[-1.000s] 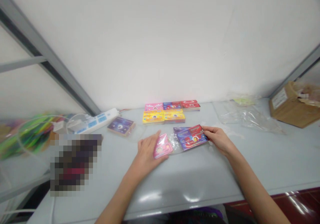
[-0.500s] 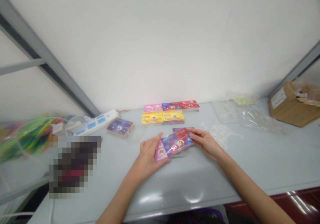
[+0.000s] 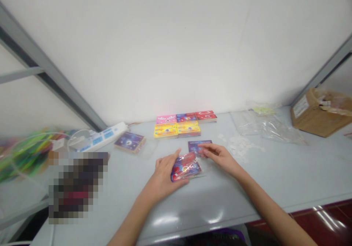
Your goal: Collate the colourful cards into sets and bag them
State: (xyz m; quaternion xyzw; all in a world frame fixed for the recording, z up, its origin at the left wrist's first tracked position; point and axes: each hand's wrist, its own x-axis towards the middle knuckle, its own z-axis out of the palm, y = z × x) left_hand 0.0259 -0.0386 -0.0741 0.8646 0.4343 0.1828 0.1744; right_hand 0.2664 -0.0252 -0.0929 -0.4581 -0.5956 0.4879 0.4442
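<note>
Holding red-and-blue cards [image 3: 185, 169] in a clear bag [image 3: 202, 164], flat on the desk [image 3: 225, 198] approx. centre, well in front of the back stacks. Spreading the L hand [image 3: 166, 172] round the left end, thumb along near edge, index along far edge, so gripping cards and film together. Bending the R hand [image 3: 220, 158] loosely at the bag's right end, tips on or just over the film; can't tell whether pinching it or merely touching. Prob. well along w/ this one pack, judging by shiny film over most of the printed face. Less sure re the right end: looking slack & crinkled past the cards, can't tell if closed. Also lying out, just behind the R fingertips & partly hidden: a purple-blue card [image 3: 193, 145], seemingly outside the bag, single or several unclear. Standing at back in two rows: pink stack [image 3: 166, 119], blue-and-red stack [image 3: 186, 118], red stack [image 3: 206, 116], w/ two yellow stacks [image 3: 165, 130] in front, apparently all w/o film, so seemingly not bagged yet. Lying far left by a power strip [image 3: 106, 136]: dark-purple stack [image 3: 129, 142] in film, finished or unopened unclear. Scattered to the right: white bits [image 3: 242, 147], loose plastic [image 3: 271, 128].
</note>
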